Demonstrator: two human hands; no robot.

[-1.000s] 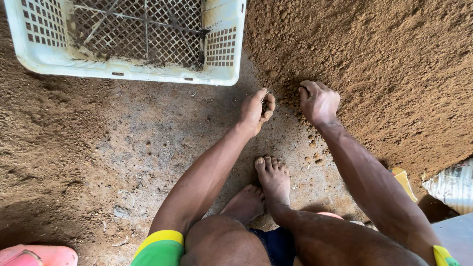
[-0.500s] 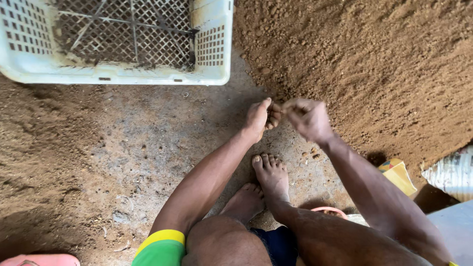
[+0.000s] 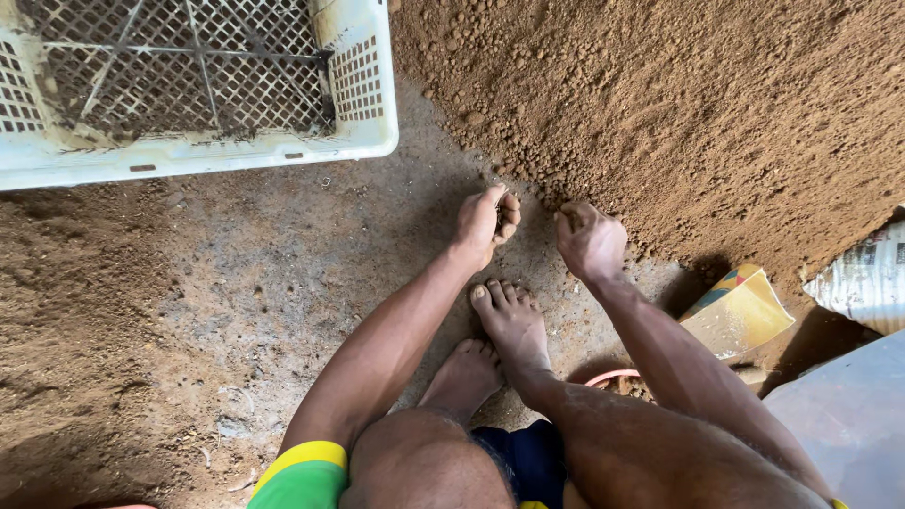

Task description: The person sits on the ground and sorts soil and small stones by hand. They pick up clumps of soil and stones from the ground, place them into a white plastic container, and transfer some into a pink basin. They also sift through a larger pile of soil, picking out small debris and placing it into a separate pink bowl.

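I am looking down at a person squatting on a bare concrete floor [image 3: 283,273], and both hands are working at the near edge of a big heap of brown soil [image 3: 679,113]. The left hand [image 3: 485,221] is cupped, its fingers curled in around what looks like a small clump of soil; the right hand [image 3: 589,240] is closed into a loose fist with the knuckles up, and I cannot tell what, if anything, it is gripping inside.

To do this well, I judge the hands should be scooping from the loose crumbly fringe of the heap rather than digging into the packed slope, keeping the palms cupped and close together so little is spilling between them.

The soil heap is lying just beyond and to the right of both hands, its lower edge touching the fingertips; pebbly lumps are scattered along that edge. A white perforated plastic crate [image 3: 358,94] is sitting far and to the left, well apart from the hands. The person's bare feet [image 3: 509,325] are planted just near of the hands. A yellow packet [image 3: 745,316] is lying to the right.
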